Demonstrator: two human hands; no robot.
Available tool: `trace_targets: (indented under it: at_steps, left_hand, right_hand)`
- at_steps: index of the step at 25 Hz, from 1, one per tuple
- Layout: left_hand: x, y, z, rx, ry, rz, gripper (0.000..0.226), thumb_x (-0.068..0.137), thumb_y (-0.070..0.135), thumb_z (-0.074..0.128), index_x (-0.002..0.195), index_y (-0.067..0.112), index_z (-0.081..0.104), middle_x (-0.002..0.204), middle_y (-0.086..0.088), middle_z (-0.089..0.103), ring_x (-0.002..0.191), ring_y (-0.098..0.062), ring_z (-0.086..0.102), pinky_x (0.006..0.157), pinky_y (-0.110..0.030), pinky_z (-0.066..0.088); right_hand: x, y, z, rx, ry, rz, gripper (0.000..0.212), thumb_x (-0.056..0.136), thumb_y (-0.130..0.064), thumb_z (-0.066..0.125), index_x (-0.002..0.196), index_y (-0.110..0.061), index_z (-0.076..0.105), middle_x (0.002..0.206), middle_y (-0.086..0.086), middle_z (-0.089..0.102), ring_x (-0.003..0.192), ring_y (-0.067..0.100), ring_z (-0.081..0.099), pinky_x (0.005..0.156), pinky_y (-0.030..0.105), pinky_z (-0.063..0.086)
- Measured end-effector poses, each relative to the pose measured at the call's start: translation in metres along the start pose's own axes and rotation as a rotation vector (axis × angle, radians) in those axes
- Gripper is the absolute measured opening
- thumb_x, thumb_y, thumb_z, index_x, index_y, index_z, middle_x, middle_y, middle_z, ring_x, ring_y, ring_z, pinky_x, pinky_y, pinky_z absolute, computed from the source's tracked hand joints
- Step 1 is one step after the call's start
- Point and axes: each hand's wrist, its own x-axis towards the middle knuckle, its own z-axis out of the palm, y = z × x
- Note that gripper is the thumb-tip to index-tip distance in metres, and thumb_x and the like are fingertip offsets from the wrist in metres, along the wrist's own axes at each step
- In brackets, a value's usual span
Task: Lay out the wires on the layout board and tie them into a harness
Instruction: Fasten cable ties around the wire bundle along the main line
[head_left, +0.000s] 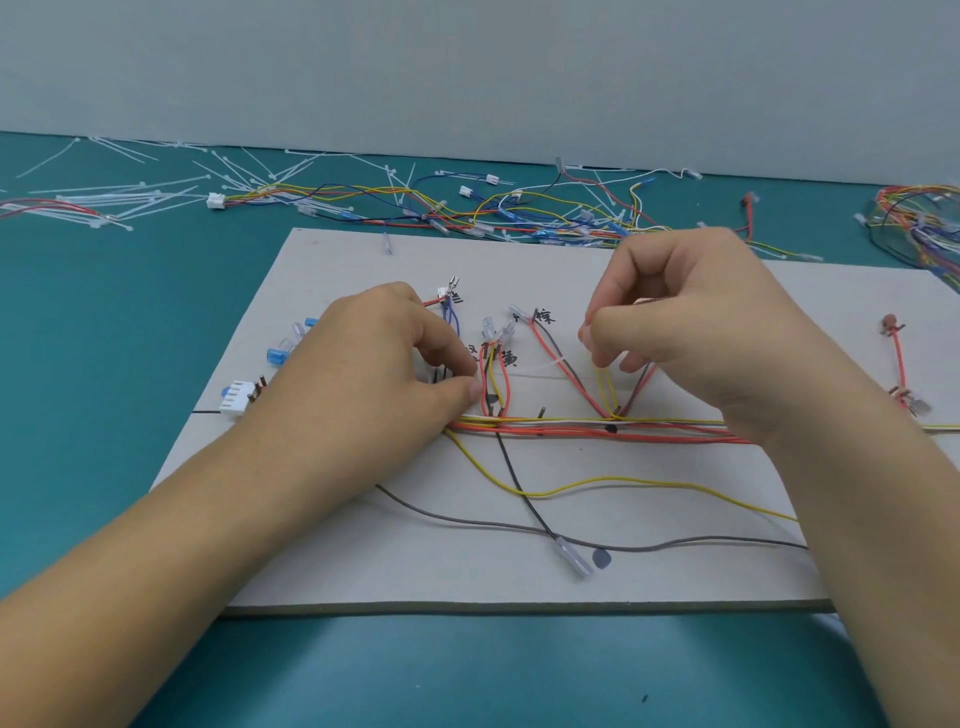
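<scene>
Both forearms come in over the near edge of the layout board (363, 571); every place below is given off the main trunk bundle (571, 427), which runs left-right across the board

Near side of trunk: loose yellow wire (623, 480), grey wire (467, 519), black wire (524, 499) ending in a sleeved terminal. None of them looks routed yet

Far side of trunk: left hand (395, 364) is curled, thumb and forefinger pinching what looks like a black branch lead (440, 375); the exact wire is mostly hidden. Right hand (691, 332) is clenched in a pinch on the yellow pair (605, 389) rising off the trunk, with the pair's long axis roughly square to it

A translucent cable tie (545, 364) lies across the red/brown branch (563, 371) on the far side of the trunk, between the hands and closer to the right fingertips, so the right hand looks best placed to take it. Can't tell if it's cinched
</scene>
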Motion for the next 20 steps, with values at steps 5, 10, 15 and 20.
trace_targets:
  at_steps: [5,10,15,20]
  left_hand:
    - [0.001,0.002,0.002,0.025,0.02,-0.03,0.002,0.082,0.038,0.08,0.081,0.037,0.079,0.089,0.014,0.061,0.07,0.0,0.051,0.064,-0.027,0.041]
    - [0.0,0.006,0.001,0.05,0.035,-0.075,0.01,0.08,0.036,0.081,0.072,0.035,0.076,0.079,0.017,0.061,0.066,0.001,0.052,0.064,-0.028,0.042]
    - [0.0,0.013,0.004,0.248,0.035,-0.053,0.015,0.088,0.037,0.07,0.075,0.03,0.068,0.088,0.013,0.055,0.086,-0.015,0.055,0.071,-0.033,0.043]
    - [0.0,0.017,0.008,0.413,-0.044,0.001,0.014,0.098,0.033,0.055,0.096,0.023,0.064,0.103,-0.001,0.049,0.104,-0.028,0.05,0.089,-0.046,0.047]
  right_hand:
    - [-0.002,-0.002,0.006,-0.041,-0.078,0.022,0.015,0.072,0.007,0.067,0.067,-0.006,0.067,0.061,0.016,0.07,0.05,0.019,0.056,0.056,0.037,0.047]
    - [-0.004,-0.003,0.01,-0.069,-0.092,0.034,0.015,0.072,0.005,0.067,0.067,-0.009,0.067,0.064,0.02,0.069,0.05,0.022,0.056,0.053,0.035,0.046]
    - [-0.004,-0.002,0.009,-0.104,-0.071,0.014,0.015,0.073,0.002,0.071,0.067,-0.011,0.068,0.065,0.013,0.071,0.053,0.019,0.058,0.057,0.034,0.048]
    - [-0.003,-0.001,0.008,-0.113,-0.078,-0.001,0.014,0.073,0.001,0.071,0.068,-0.013,0.068,0.065,0.012,0.071,0.052,0.021,0.059,0.057,0.036,0.049]
